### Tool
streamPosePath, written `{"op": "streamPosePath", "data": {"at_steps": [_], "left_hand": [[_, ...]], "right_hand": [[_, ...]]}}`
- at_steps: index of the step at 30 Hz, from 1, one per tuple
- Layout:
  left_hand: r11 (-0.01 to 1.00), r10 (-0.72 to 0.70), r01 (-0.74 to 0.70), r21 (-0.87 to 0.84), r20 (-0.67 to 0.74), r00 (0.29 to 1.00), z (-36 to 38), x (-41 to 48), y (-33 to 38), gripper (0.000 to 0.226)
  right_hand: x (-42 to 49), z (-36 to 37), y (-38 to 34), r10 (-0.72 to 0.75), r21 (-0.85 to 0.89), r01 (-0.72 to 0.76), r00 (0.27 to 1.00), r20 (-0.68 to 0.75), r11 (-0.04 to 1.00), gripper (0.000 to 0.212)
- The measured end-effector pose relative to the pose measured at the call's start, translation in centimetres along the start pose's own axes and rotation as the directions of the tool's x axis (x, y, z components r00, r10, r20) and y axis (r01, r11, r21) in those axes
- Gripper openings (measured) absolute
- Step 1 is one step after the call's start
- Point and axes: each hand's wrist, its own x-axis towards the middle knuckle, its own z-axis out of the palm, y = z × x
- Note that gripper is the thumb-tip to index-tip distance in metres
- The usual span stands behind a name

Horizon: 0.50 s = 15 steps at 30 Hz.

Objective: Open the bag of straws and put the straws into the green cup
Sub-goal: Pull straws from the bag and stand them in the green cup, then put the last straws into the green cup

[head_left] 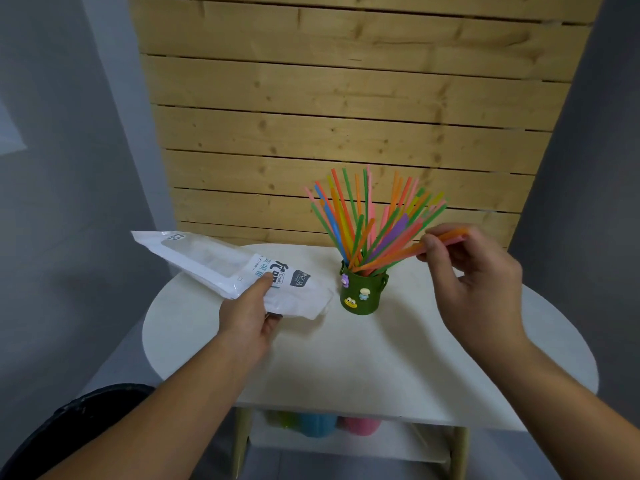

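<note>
Multicoloured plastic straws (pixel 367 216) fan from the small green cup with stickers (pixel 363 294) on the white round worktop (pixel 381 358).
The left hand (pixel 249 315) pinches the white printed plastic bag (pixel 207 261), its fingers hidden beneath; the right hand (pixel 478 275) has its grip pinched on a few blurred orange straws (pixel 446 236), their lower ends lost inside the cup.

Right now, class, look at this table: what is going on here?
A person is filling a green cup. The left hand holds the white bag, tilted, over the white table. The right hand pinches a few orange and pink straws beside the cup, which stands upright and already holds many coloured straws.
</note>
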Motion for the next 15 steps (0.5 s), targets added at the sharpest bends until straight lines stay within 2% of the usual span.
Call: {"op": "streamPosePath", "data": {"at_steps": [3, 8, 12, 15], "left_hand": [[1.0, -0.018, 0.018, 0.008, 0.032, 0.999, 0.0, -0.1, 0.0, 0.029], [0.999, -0.04, 0.041, -0.013, 0.094, 0.995, 0.2, -0.7, 0.0, 0.029], [0.999, -0.041, 0.044, -0.023, 0.123, 0.992, 0.2, -1.1, 0.2, 0.031], [0.999, -0.043, 0.046, -0.021, 0.144, 0.989, 0.0, -1.4, 0.3, 0.035]], "right_hand": [[0.0, 0.7, 0.6, 0.049, -0.018, -0.049, 0.998, 0.033, 0.999, 0.005], [0.5, 2.3, 2.1, 0.239, 0.098, -0.247, 0.967, 0.084, 0.964, 0.008], [0.8, 3.6, 2.9, 0.28, 0.076, -0.292, 0.95, 0.14, 0.953, 0.027], [0.7, 4.5, 3.7, 0.32, 0.035, -0.331, 0.932, 0.171, 0.943, 0.031]]}}
